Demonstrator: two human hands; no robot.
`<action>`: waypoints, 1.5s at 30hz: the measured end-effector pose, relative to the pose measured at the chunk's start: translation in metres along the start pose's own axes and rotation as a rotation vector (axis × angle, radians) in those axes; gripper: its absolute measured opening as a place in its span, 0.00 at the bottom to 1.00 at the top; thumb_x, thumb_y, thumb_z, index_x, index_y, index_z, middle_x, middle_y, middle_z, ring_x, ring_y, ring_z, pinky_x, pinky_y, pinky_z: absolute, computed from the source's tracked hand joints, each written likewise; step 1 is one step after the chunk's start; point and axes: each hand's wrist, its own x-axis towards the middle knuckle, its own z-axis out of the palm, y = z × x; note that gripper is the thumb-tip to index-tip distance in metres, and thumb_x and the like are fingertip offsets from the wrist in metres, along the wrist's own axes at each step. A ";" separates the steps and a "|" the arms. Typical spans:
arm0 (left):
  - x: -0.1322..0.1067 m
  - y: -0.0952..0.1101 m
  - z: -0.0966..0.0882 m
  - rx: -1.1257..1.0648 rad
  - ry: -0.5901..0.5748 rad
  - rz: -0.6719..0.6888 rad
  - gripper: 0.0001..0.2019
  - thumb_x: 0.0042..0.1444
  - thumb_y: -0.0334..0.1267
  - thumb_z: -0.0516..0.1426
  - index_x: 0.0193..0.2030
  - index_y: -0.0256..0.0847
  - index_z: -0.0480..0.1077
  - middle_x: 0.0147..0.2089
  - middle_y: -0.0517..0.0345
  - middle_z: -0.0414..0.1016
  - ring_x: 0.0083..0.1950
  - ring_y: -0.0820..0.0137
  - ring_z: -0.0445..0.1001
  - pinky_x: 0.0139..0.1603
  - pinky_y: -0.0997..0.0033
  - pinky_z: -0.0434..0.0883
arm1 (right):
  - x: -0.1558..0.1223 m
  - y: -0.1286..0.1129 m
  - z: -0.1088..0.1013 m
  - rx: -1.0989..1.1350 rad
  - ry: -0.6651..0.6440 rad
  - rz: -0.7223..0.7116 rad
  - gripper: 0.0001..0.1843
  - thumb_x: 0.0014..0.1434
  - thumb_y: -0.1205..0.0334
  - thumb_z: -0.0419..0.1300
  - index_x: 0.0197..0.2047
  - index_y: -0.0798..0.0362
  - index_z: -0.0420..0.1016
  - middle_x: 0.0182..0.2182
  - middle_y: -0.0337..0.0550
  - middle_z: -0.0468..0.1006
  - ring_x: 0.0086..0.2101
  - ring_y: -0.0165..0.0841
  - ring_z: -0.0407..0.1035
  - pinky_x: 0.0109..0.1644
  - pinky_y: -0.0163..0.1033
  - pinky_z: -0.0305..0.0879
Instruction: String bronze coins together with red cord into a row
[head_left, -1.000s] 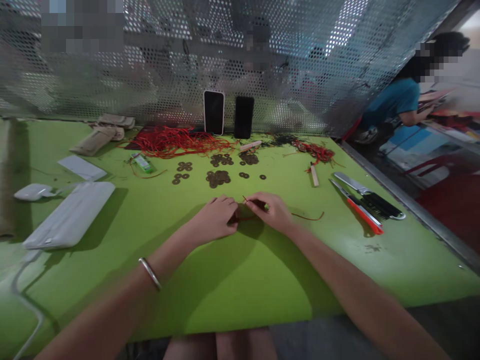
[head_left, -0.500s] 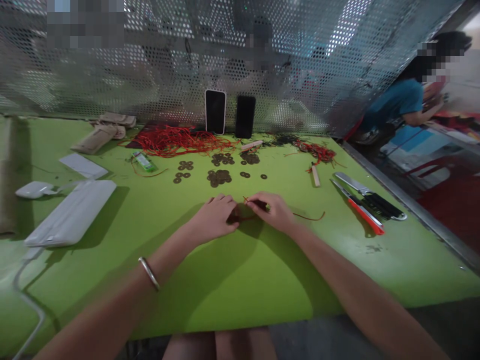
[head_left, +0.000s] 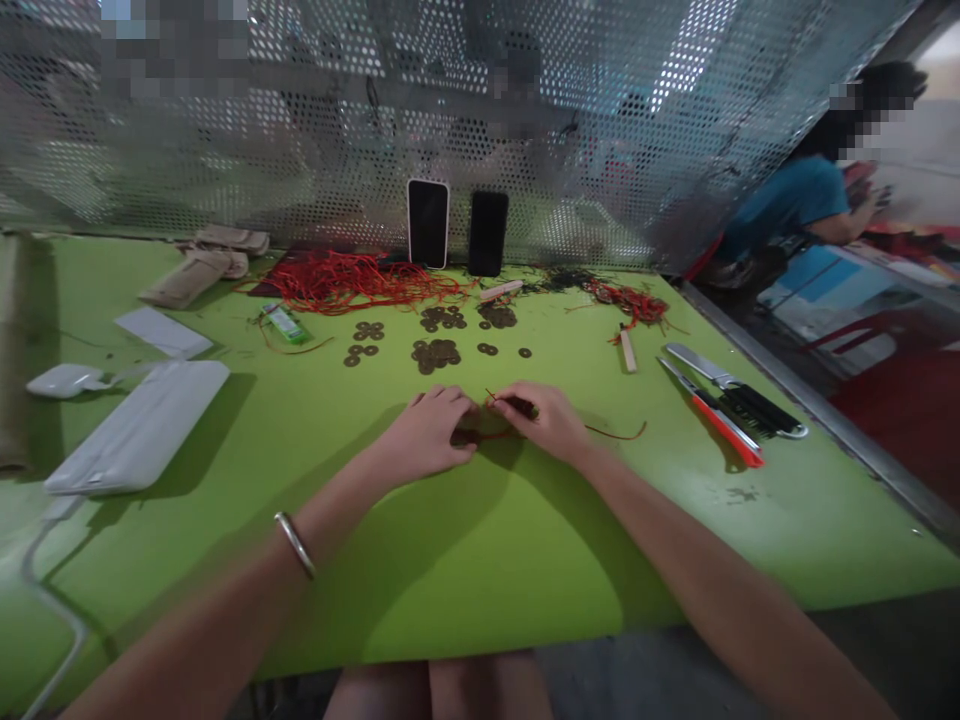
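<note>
Green worktop (head_left: pixel 480 580), w/ red cord heap (head_left: pixel 337 283) at back, prob. unused stock. L hand (head_left: pixel 429 428) curled, grip hidden, can't tell; R hand (head_left: pixel 541 418) pinched on thin cord (head_left: pixel 604 433). Holed discs (head_left: pixel 436 355) loose in piles, none seen threaded. Cord spans btwn hands, tail out R; looks part-done, rest left.

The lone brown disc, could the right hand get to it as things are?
Probably yes: the disc lies just beyond the right hand, with only bare green table seen between them, though that hand seems to be pinching a thin cord.
</note>
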 end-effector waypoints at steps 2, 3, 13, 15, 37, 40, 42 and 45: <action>-0.001 0.002 -0.004 0.026 -0.013 -0.017 0.14 0.51 0.44 0.54 0.41 0.38 0.69 0.42 0.51 0.69 0.45 0.60 0.66 0.47 0.57 0.64 | 0.000 0.001 0.000 -0.003 -0.002 0.011 0.12 0.62 0.57 0.53 0.38 0.55 0.75 0.33 0.44 0.79 0.32 0.31 0.71 0.35 0.34 0.64; -0.001 0.003 -0.005 0.038 -0.020 -0.022 0.13 0.51 0.44 0.54 0.41 0.39 0.69 0.41 0.51 0.70 0.45 0.60 0.67 0.46 0.57 0.65 | 0.000 0.001 0.001 -0.002 -0.002 0.014 0.12 0.62 0.57 0.53 0.38 0.55 0.75 0.34 0.44 0.79 0.32 0.31 0.71 0.35 0.35 0.64; 0.001 0.004 -0.002 0.027 0.001 -0.026 0.11 0.49 0.42 0.54 0.37 0.40 0.69 0.38 0.52 0.71 0.44 0.60 0.66 0.46 0.58 0.64 | -0.001 0.000 0.001 -0.013 -0.010 0.000 0.11 0.62 0.59 0.54 0.39 0.54 0.75 0.34 0.43 0.79 0.33 0.31 0.71 0.37 0.34 0.64; 0.001 0.005 -0.002 0.055 0.034 -0.014 0.10 0.48 0.40 0.54 0.36 0.39 0.68 0.38 0.53 0.71 0.43 0.61 0.67 0.47 0.58 0.63 | -0.001 0.002 0.001 -0.037 -0.015 0.001 0.11 0.62 0.60 0.54 0.39 0.55 0.76 0.35 0.43 0.79 0.34 0.31 0.71 0.38 0.35 0.65; 0.000 0.009 -0.014 0.061 0.112 -0.031 0.09 0.51 0.38 0.54 0.37 0.41 0.71 0.33 0.58 0.76 0.35 0.67 0.72 0.50 0.58 0.64 | -0.003 0.002 0.006 -0.471 -0.081 -0.091 0.08 0.60 0.62 0.58 0.38 0.53 0.78 0.30 0.43 0.75 0.29 0.30 0.66 0.30 0.35 0.59; -0.001 0.009 -0.015 0.075 0.117 -0.036 0.09 0.51 0.38 0.54 0.38 0.41 0.71 0.33 0.58 0.76 0.36 0.66 0.72 0.50 0.57 0.64 | -0.003 -0.001 0.006 -0.506 -0.087 -0.123 0.07 0.60 0.64 0.57 0.37 0.54 0.77 0.30 0.44 0.75 0.30 0.31 0.67 0.31 0.35 0.59; -0.001 0.008 -0.015 0.072 0.112 -0.038 0.09 0.51 0.39 0.54 0.38 0.41 0.71 0.33 0.58 0.76 0.36 0.66 0.72 0.50 0.57 0.64 | -0.003 -0.002 0.006 -0.522 -0.087 -0.142 0.08 0.60 0.64 0.56 0.36 0.54 0.77 0.30 0.44 0.75 0.29 0.31 0.67 0.31 0.35 0.59; -0.001 0.008 -0.014 0.070 0.101 -0.033 0.10 0.51 0.39 0.53 0.38 0.41 0.71 0.33 0.59 0.76 0.35 0.66 0.72 0.50 0.57 0.64 | -0.003 -0.004 0.006 -0.518 -0.083 -0.170 0.08 0.61 0.63 0.56 0.36 0.55 0.76 0.29 0.44 0.76 0.29 0.31 0.67 0.32 0.35 0.59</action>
